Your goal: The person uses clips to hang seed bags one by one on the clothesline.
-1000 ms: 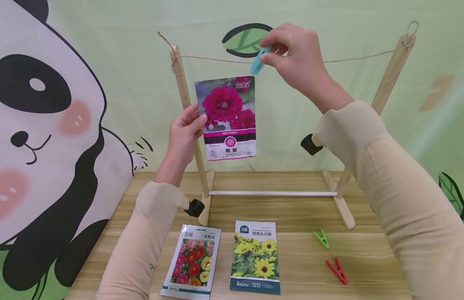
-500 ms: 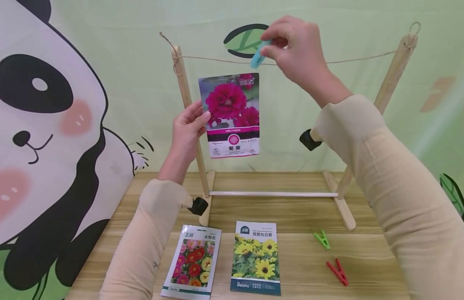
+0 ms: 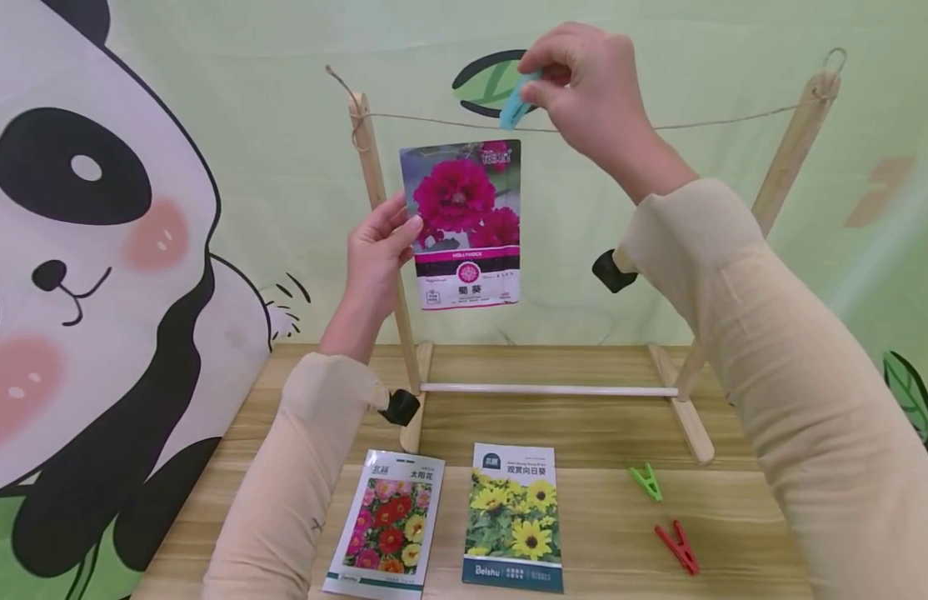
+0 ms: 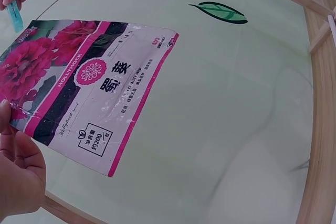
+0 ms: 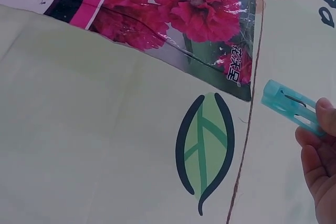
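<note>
Nearest, on wood-grain table (image 3: 599, 533): multicoloured-flower packet (image 3: 387, 527), sunflower packet (image 3: 513, 517), red clothespin (image 3: 677, 547), green clothespin (image 3: 647, 482). Above, left hand (image 3: 377, 250) pinches left edge of hollyhock packet (image 3: 467, 225), upright in air just below twine (image 3: 722, 123): glossy, lightly creased, ruffled magenta blooms on top, pink and black bands, round pink emblem, white lower part with black characters. Right hand (image 3: 587, 92) pinches translucent light-blue clothespin (image 3: 516, 104) near packet's upper right corner. Twine sags between wooden posts (image 3: 790, 158). Behind, pale green backdrop (image 3: 584, 317) with panda (image 3: 239, 308).
</note>
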